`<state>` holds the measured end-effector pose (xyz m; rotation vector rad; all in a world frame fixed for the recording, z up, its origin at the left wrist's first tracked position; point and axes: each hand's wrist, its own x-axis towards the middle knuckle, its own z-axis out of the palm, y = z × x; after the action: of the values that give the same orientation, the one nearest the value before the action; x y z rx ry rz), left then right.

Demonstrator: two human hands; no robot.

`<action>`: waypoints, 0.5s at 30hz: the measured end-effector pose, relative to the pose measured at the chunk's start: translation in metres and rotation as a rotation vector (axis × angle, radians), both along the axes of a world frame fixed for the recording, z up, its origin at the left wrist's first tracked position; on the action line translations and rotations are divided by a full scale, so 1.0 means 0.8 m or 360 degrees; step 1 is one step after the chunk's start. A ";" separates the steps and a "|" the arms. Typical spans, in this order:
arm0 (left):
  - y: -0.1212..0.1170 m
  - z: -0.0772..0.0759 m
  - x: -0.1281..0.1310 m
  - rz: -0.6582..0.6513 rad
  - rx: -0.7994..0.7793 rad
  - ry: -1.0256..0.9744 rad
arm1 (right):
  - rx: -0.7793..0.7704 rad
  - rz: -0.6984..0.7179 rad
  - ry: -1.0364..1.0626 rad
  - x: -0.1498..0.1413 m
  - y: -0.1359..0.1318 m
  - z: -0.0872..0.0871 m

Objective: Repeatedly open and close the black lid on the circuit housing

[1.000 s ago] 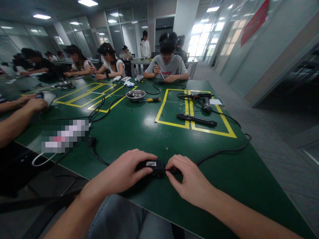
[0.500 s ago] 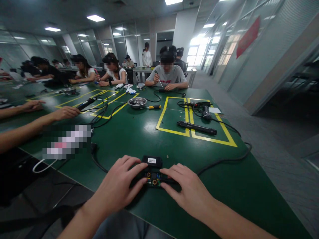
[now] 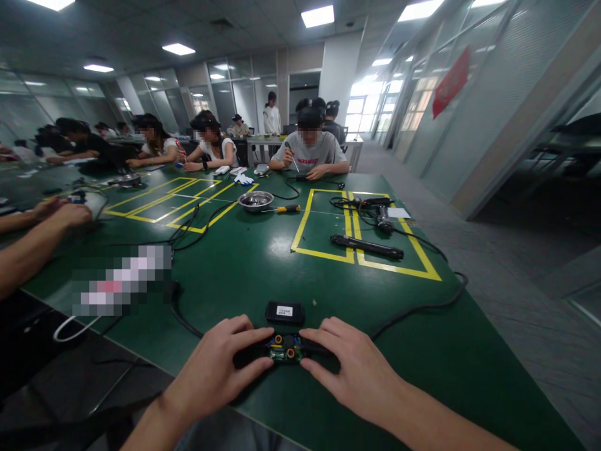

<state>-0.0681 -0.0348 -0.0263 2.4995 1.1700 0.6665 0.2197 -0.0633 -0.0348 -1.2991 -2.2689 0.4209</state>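
Two hands (image 3: 220, 357) (image 3: 350, 360) pinching circuit board (image 3: 284, 347) | round coils (image 3: 290, 353) | oblong black cover (image 3: 285, 312)

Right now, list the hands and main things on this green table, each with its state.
Circuit board: uncovered, facing up
Left hand: gripping the board's left end
Right hand: gripping its right end
Labelled black cover: off, lying label-up beyond the board
Metal bowl: upright, contents unclear
Yellow-and-black screwdriver: lying beside the bowl
Black tube: lying across yellow tape
White glove: lying crumpled
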 end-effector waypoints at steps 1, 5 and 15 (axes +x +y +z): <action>0.000 -0.001 -0.001 0.0006 0.0008 -0.0008 | -0.0005 0.0003 0.0000 0.000 0.000 0.000; -0.002 -0.002 -0.001 0.0021 0.0049 -0.0028 | 0.0007 -0.0009 0.0006 -0.001 0.000 0.001; -0.010 0.011 0.004 -0.0014 0.0110 -0.0236 | 0.0028 0.0042 0.0164 -0.001 -0.001 0.003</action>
<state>-0.0651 -0.0425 -0.0172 2.4609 1.0998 0.8877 0.2192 -0.0640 -0.0327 -1.2116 -2.2015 0.4657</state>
